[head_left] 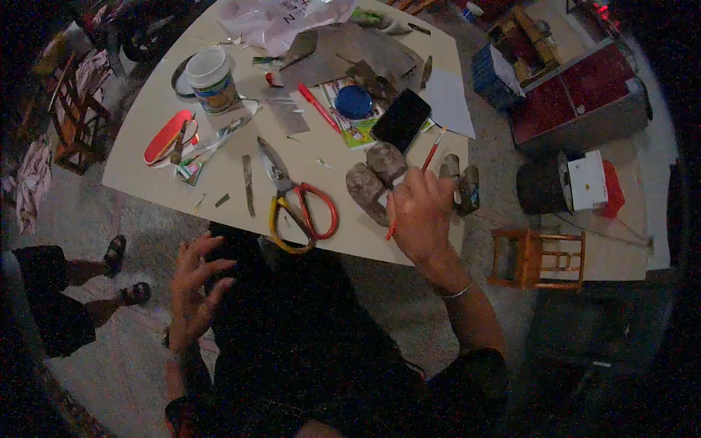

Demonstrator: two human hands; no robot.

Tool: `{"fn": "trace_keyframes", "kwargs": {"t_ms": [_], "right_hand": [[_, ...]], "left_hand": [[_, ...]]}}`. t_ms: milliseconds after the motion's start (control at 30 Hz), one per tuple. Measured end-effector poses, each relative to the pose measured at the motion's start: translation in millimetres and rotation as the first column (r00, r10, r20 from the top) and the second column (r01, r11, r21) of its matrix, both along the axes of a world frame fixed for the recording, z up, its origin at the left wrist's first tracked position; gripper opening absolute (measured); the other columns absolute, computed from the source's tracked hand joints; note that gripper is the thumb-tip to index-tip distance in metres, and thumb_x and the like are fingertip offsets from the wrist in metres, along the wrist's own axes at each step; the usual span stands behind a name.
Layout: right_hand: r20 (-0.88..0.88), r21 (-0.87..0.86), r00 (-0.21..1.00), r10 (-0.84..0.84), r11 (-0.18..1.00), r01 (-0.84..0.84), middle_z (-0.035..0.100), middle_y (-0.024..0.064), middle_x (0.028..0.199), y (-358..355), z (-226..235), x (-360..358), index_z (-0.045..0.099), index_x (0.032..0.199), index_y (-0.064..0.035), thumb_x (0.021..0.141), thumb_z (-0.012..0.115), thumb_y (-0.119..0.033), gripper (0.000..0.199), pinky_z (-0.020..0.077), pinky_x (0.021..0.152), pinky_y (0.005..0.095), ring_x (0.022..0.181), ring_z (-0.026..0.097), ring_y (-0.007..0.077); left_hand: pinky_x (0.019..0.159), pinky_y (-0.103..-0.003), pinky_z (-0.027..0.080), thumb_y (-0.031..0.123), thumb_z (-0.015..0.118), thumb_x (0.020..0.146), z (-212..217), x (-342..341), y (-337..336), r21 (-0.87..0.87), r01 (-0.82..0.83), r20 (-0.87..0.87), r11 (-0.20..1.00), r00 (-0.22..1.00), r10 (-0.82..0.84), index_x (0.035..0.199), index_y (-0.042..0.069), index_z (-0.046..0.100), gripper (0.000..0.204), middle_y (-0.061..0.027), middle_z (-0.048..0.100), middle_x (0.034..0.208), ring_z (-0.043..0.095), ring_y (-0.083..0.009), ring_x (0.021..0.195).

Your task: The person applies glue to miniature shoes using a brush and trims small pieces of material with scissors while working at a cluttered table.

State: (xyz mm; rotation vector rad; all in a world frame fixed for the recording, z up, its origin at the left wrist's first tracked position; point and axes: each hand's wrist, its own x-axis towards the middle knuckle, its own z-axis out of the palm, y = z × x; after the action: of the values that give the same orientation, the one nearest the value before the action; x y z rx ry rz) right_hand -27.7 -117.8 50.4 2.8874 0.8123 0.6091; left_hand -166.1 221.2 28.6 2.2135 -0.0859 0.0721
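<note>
My right hand is closed at the table's right front edge, pinching a thin red stick like a pencil or brush that pokes out past the fingers. An orange-red strip shows below the fingers; whether it belongs to the stick, I cannot tell. Beside this hand lie grey-brown rounded pieces shaped like small shoe soles, and to its right two smaller dark rolled pieces. Off the table's front edge, my left hand hangs over my lap, fingers apart, holding nothing. Scissors with red and yellow handles rest on the table between the hands.
On the table stand a white tub and a blue lid. A black phone, a red marker, a red oval piece and scraps lie around. A wooden stool is at the right; another person's feet are at left.
</note>
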Motion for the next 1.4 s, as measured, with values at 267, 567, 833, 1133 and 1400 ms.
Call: {"fn": "trace_keyframes", "kwargs": {"t_ms": [267, 567, 833, 1133, 1400], "right_hand": [[-0.09, 0.07, 0.984, -0.155, 0.984, 0.161, 0.054, 0.0092, 0.088, 39, -2, 23, 0.067, 0.076, -0.0041, 0.075, 0.074, -0.017, 0.015, 0.0347, 0.077, 0.0422, 0.09, 0.055, 0.0282], [0.263, 0.194, 0.962, -0.071, 0.981, 0.019, 0.057, 0.0103, 0.084, -6, 56, -24, 0.068, 0.087, -0.0045, 0.087, 0.065, -0.013, 0.009, 0.043, 0.068, 0.0396, 0.077, 0.056, 0.0278], [0.102, 0.463, 0.933, -0.346, 0.846, 0.263, 0.059, 0.0128, 0.091, -88, 67, -44, 0.063, 0.097, -0.0005, 0.094, 0.055, -0.01, 0.013, 0.0476, 0.076, 0.0369, 0.088, 0.058, 0.0306], [-0.024, 0.039, 0.867, -0.498, 0.866, 0.499, 0.062, 0.0176, 0.091, -155, 11, -7, 0.067, 0.089, -0.0023, 0.092, 0.058, -0.03, 0.029, 0.0476, 0.073, 0.0467, 0.088, 0.058, 0.0359], [-0.052, -0.124, 0.628, -0.776, 0.629, 0.767, 0.062, 0.0198, 0.097, -135, -22, 28, 0.072, 0.081, -0.0013, 0.087, 0.063, -0.047, 0.047, 0.0433, 0.081, 0.0518, 0.097, 0.06, 0.0356]], "left_hand": [[0.116, -0.058, 0.016, 0.006, 0.072, 0.077, -12, -26, 34, 0.001, -0.046, -0.019, 0.999, 0.999, 0.046, 0.099, 0.009, 0.071, 0.022, -0.0104, 0.056, 0.133, 0.048, -0.0328, 0.13], [0.105, -0.044, 0.039, 0.007, 0.071, 0.078, -37, -41, 48, -0.169, -0.065, -0.075, 0.983, 0.996, 0.053, 0.102, 0.007, 0.07, 0.024, -0.0122, 0.061, 0.125, 0.054, -0.0319, 0.122], [0.094, -0.041, 0.047, 0.007, 0.069, 0.083, -55, -29, 20, -0.056, 0.121, -0.107, 0.991, 0.986, -0.127, 0.105, 0.004, 0.068, 0.022, -0.0135, 0.061, 0.122, 0.058, -0.0322, 0.112], [0.093, -0.041, 0.049, 0.006, 0.068, 0.084, -39, -3, -7, -0.023, 0.266, -0.15, 0.964, 0.952, -0.266, 0.108, 0.002, 0.065, 0.024, -0.0166, 0.061, 0.119, 0.06, -0.0338, 0.109], [0.094, -0.042, 0.049, 0.004, 0.069, 0.082, -44, 12, -12, -0.055, 0.239, -0.196, 0.969, 0.949, -0.246, 0.106, 0.004, 0.066, 0.024, -0.0174, 0.062, 0.117, 0.06, -0.0347, 0.108]]}}
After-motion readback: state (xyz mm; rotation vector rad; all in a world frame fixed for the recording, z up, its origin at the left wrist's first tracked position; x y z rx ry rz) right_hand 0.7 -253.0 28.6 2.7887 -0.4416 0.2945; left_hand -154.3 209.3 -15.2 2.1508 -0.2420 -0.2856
